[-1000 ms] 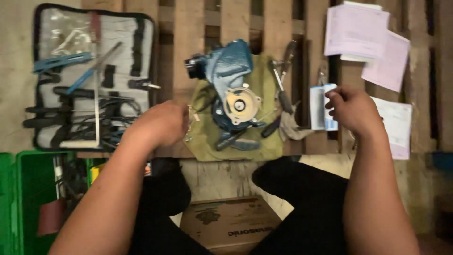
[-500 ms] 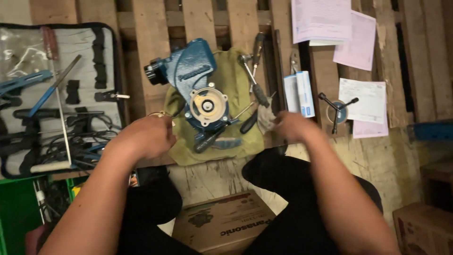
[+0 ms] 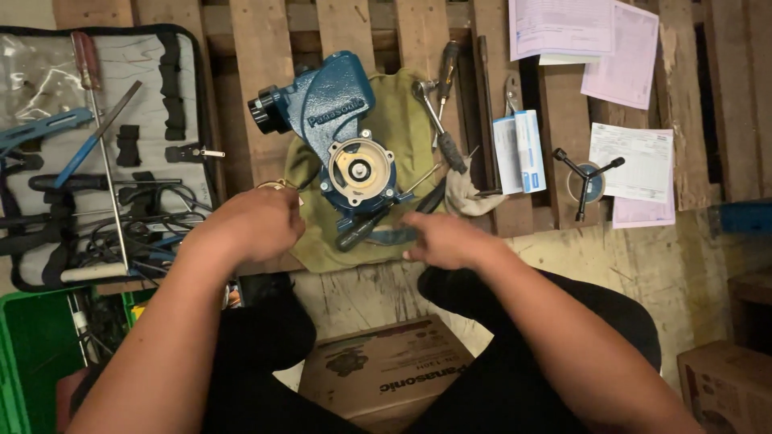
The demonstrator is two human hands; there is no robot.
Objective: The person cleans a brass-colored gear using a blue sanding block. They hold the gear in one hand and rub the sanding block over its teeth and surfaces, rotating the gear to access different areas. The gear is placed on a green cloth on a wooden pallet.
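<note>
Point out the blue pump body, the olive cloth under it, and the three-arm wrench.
blue pump body (image 3: 334, 100), head view, on its upper housing.
olive cloth (image 3: 402, 128), head view, bare part right of pump.
three-arm wrench (image 3: 585, 173), head view, hub.

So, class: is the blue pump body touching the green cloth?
Touching. The head view shows the blue pump body lying directly on the green cloth, which spreads out beneath it with no gap visible between them.

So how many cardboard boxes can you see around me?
2: one cardboard box on the floor between the knees, another box at the lower right edge, partly cut off. More may sit outside the view.
</note>
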